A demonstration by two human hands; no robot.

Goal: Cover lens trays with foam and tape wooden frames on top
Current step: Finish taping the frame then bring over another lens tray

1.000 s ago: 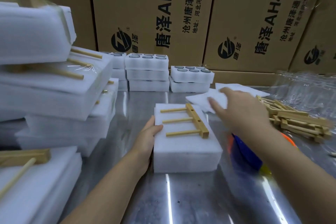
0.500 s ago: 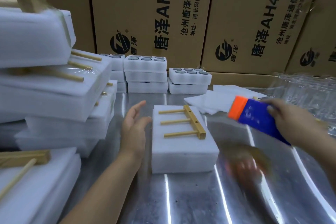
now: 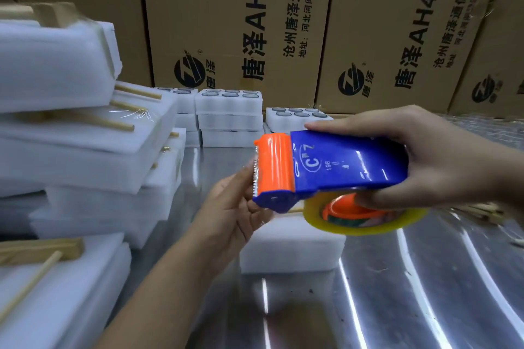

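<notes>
Two hands meet above a shiny metal table (image 3: 411, 306). Nearest, at the left edge, a foam-wrapped pack (image 3: 56, 300) lies with a wooden frame (image 3: 39, 249) on top. Just past the middle of the table sits the foam-covered tray (image 3: 292, 249), a plain white block; a thin sliver of wood shows on its top, the rest hidden by the tool held over it. The right hand (image 3: 442, 161) is wrapped round a blue tape dispenser (image 3: 348, 167), fingers along the top and thumb underneath by the clear tape roll (image 3: 365, 228). The left hand (image 3: 231, 208) is raised to the dispenser's orange head (image 3: 273, 167), fingertips against the toothed edge; whether they pinch the tape end I cannot tell. Further left, finished packs (image 3: 85, 150) are stacked high, frames taped on. Loose wooden frames (image 3: 482, 211) lie at the right. Beyond, open lens trays (image 3: 229, 96) stand in short piles against printed cardboard cartons (image 3: 241, 22).
</notes>
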